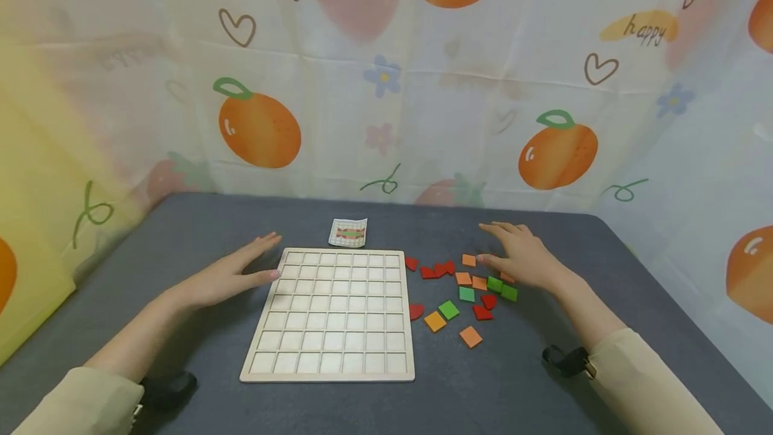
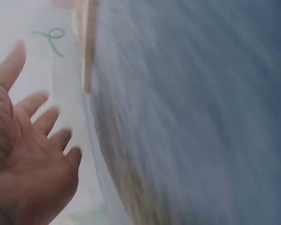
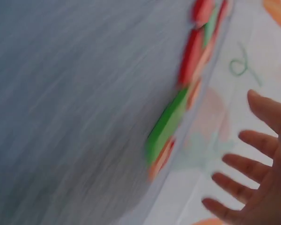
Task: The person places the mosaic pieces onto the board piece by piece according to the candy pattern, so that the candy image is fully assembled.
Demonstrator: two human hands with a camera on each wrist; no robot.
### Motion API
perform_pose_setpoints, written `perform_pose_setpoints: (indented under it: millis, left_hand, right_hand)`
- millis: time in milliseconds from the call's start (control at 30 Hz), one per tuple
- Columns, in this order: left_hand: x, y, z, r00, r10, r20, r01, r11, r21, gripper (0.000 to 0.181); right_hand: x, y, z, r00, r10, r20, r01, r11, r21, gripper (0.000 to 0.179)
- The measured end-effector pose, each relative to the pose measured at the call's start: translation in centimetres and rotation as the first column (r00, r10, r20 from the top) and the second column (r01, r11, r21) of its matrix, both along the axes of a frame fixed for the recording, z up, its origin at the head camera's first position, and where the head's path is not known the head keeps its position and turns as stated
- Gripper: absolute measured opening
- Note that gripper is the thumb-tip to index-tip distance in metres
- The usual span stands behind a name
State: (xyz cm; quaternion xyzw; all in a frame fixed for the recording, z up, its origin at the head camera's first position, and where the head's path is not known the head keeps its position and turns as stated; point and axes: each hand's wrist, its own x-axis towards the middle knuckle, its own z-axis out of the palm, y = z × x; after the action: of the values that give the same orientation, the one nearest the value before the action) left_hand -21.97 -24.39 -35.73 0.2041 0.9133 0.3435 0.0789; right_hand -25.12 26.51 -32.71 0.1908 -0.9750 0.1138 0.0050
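A pale wooden grid board [image 1: 338, 321] lies flat on the dark grey table, its squares all bare. My left hand [image 1: 232, 270] is at the board's left edge, fingers extended, holding nothing; in the left wrist view the left hand [image 2: 33, 154] shows its palm and spread fingers. To the right of the board lie loose flat tiles: red pieces [image 1: 427, 272], orange squares [image 1: 471, 337], green squares [image 1: 449, 309] and a teal square [image 1: 467, 294]. Over the far right tiles hovers my right hand [image 1: 525, 257], fingers straight and apart, with nothing in its grasp.
Behind the board lies a small printed card [image 1: 347, 233] with a red and green pattern on a grid. A fruit-printed curtain [image 1: 386, 119] hangs along the back edge of the table [image 1: 483, 395]. Dark straps [image 1: 568, 360] circle both wrists.
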Motion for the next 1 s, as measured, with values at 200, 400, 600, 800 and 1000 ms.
perform_pose_setpoints:
  millis: [200,400,600,800,1000]
  left_hand:
    - [-0.4,0.3,-0.7,0.988,-0.104,0.115,0.095,0.992,0.081,0.09]
    - [-0.8,-0.5,-1.5,0.97,-0.161,0.184,0.141,0.983,0.118,0.111]
    - [-1.2,-0.7,-1.8,0.963,-0.176,0.205,0.151,0.98,0.128,0.119]
    - [-1.2,-0.8,-1.9,0.963,-0.168,0.209,0.148,0.983,0.11,0.121]
    - [-1.2,-0.8,-1.9,0.963,-0.164,0.214,0.147,0.985,0.094,0.122]
  right_hand:
    - [-1.4,-3.7,0.4,0.988,0.092,0.126,-0.063,0.974,-0.217,0.043]
    - [-2.8,-6.5,0.5,0.956,0.125,0.266,-0.044,0.956,-0.291,0.039]
    - [-3.8,-8.4,-0.4,0.938,0.148,0.314,-0.051,0.953,-0.297,0.039]
    - [-4.1,-10.0,-1.0,0.926,0.128,0.355,-0.024,0.958,-0.284,0.035]
    - [-4.6,-10.7,-1.3,0.928,0.106,0.357,-0.021,0.972,-0.234,0.03]
